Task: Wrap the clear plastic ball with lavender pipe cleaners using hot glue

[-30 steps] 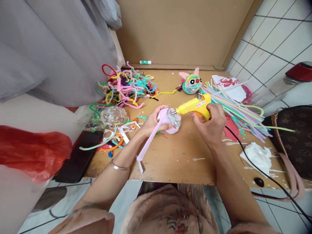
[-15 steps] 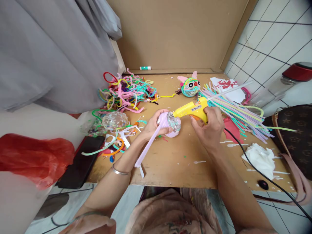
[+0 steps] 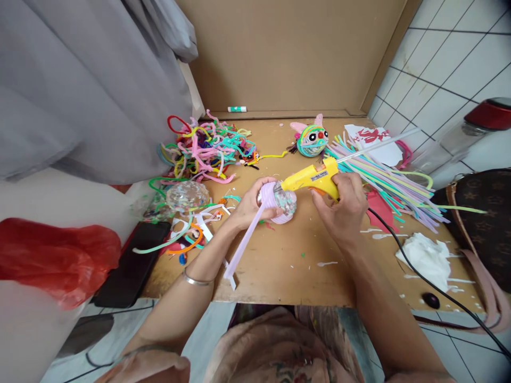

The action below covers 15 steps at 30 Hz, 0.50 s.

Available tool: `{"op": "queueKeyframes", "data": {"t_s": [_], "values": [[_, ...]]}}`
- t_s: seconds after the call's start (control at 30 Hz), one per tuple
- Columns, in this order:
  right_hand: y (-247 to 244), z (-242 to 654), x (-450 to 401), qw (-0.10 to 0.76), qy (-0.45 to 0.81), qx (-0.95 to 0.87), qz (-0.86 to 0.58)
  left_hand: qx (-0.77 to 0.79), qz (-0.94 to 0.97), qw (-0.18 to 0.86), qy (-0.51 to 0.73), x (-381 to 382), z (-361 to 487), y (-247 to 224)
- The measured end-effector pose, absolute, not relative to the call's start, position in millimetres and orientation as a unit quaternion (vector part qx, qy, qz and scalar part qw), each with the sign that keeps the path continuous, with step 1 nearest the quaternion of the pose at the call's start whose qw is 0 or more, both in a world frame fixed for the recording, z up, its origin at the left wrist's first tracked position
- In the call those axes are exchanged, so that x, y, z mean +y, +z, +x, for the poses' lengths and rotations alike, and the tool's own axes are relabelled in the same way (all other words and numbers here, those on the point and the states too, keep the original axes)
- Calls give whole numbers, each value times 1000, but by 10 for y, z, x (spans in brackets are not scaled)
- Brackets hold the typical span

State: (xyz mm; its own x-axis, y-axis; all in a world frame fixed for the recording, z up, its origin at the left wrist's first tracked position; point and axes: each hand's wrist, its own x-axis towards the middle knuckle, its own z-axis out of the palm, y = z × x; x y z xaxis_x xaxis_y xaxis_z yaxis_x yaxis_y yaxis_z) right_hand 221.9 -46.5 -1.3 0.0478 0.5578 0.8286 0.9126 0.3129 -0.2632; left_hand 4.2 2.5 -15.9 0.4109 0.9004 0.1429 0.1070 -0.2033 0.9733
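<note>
My left hand (image 3: 255, 206) is closed around a clear plastic ball (image 3: 285, 200), partly wrapped with lilac pipe cleaners (image 3: 268, 196). A loose lilac end (image 3: 245, 242) hangs from the ball down toward the table's front. My right hand (image 3: 344, 205) grips a yellow hot glue gun (image 3: 313, 177) by its handle. Its nozzle points left, at the ball beside the lilac wrapping; whether it touches cannot be made out. A clear glue stick (image 3: 377, 144) juts from the gun's rear, and a black cord (image 3: 393, 239) runs off to the lower right.
Tangled pipe cleaners (image 3: 211, 146) lie at back left, near another clear ball (image 3: 187, 196). A decorated ball with pink ears (image 3: 312, 140) stands at the back. Straight pipe cleaners (image 3: 391, 181), a crumpled tissue (image 3: 425, 260) and a brown bag (image 3: 477, 223) are right; a black phone (image 3: 131, 266) is left.
The glue gun has shifted very slightly left along the ball. The loose lilac end has swung a little to the right. Both hands keep their grip.
</note>
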Motion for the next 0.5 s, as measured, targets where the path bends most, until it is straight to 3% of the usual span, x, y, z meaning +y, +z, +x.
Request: {"op": "queueKeyframes", "data": {"t_s": [0.5], "values": [[9,2233,-477,460,-197,-668,-550,383,673,506,380,22,46,-144]]}}
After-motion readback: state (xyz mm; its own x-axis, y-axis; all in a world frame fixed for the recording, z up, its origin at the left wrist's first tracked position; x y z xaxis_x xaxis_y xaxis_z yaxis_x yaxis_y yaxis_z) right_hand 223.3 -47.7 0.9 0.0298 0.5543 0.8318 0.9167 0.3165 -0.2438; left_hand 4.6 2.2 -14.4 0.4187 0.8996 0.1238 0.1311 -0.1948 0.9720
